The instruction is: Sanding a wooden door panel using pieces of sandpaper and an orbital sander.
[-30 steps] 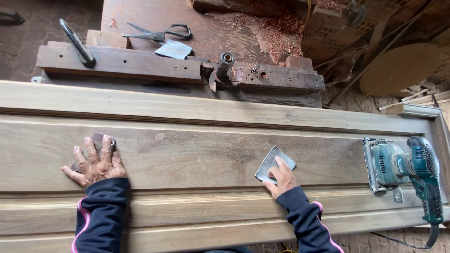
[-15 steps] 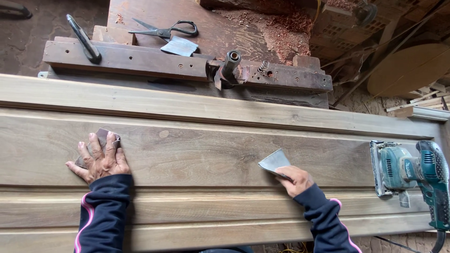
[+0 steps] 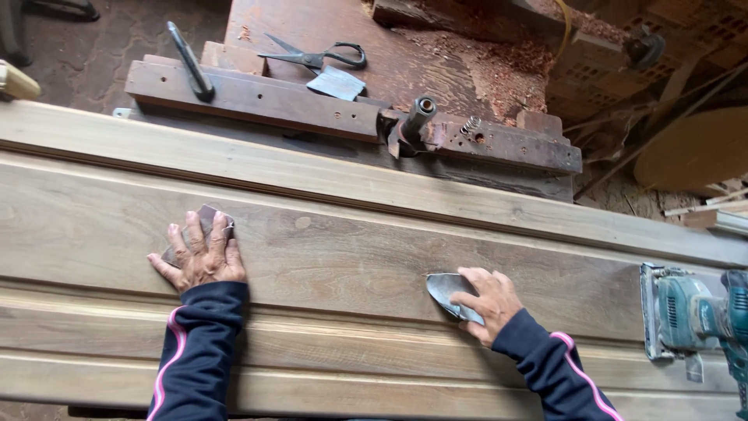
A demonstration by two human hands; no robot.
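Observation:
A long moulded wooden panel (image 3: 343,257) lies across the view. My left hand (image 3: 201,253) presses flat on a brown piece of sandpaper (image 3: 204,217) on the panel's flat middle band, fingers spread. My right hand (image 3: 485,300) presses down on a grey piece of sandpaper (image 3: 442,287) further right, close to the panel's lower moulding. Both arms wear dark sleeves with pink stripes.
A teal electric sander (image 3: 689,316) rests on the panel at the right edge. Behind the panel stands a dark wooden bench beam (image 3: 257,97) with a metal spindle (image 3: 415,118), scissors (image 3: 315,56), a grey sandpaper scrap (image 3: 336,83), a black handle (image 3: 187,62) and sawdust (image 3: 506,58).
My right hand has turned the grey sandpaper from tilted up to flat on the panel, lower down. The view shifted left; my left hand stays pressed on its sandpaper.

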